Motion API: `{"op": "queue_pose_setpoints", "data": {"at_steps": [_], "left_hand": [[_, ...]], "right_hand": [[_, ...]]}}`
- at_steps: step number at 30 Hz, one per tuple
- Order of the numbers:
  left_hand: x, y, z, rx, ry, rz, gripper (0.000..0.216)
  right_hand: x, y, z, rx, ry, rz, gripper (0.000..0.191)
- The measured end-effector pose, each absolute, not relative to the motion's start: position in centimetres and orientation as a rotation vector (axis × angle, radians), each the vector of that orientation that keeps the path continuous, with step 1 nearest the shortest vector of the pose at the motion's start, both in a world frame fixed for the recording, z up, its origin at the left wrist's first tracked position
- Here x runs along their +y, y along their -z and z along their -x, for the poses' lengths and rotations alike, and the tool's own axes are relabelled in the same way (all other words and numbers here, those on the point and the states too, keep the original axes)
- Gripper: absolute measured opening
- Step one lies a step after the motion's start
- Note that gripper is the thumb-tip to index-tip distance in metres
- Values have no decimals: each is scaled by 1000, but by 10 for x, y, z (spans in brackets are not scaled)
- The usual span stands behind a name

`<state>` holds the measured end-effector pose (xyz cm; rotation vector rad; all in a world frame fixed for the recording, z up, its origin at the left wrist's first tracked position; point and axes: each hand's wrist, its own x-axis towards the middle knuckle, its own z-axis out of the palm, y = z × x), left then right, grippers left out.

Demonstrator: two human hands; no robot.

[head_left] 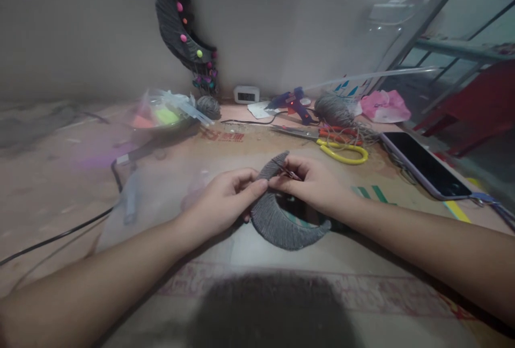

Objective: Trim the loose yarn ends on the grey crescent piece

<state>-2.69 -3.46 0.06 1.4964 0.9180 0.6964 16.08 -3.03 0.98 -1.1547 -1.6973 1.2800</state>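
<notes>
A crescent wrapped in grey yarn [277, 230] is held tilted just above the work surface, its upper tip pointing away from me. My left hand [231, 192] grips its upper outer side, thumb on the front and fingers behind. At the inner edge near that tip, my right hand [308, 179] is closed in a pinch. A thin strand of yarn [290, 174] shows at its fingertips; part of it is hidden by the fingers. The turns of yarn lie close together along the crescent's lower curve.
Behind my hands lie scissors with yellow handles [346, 154], a blue glue gun [293, 102] with a red light, and a grey yarn ball [336, 109]. A phone [426, 165] is at right, a bowl [161, 123] at left. A decorated crescent [173, 26] hangs on the wall.
</notes>
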Motion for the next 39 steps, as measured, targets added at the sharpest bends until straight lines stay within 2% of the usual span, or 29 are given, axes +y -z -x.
{"op": "queue_pose_setpoints", "data": {"at_steps": [6,26,33,39], "left_hand": [[-35,1,27,894,-732,-1500,25],[-31,3,27,819,-818,-1440,19],[-33,2,28,828,-789,-1388,18],[-34,-1,28,875,-757,-1395,22]], "right_hand": [[-31,-9,-161,-1675,-1282,1165,30],[-31,-20,-169,-1783,-1318,1096,34],[-28,-26,-180,-1932,-854,1199,25],[-30,-25,-166,-1828,-1130,1287,21]]}}
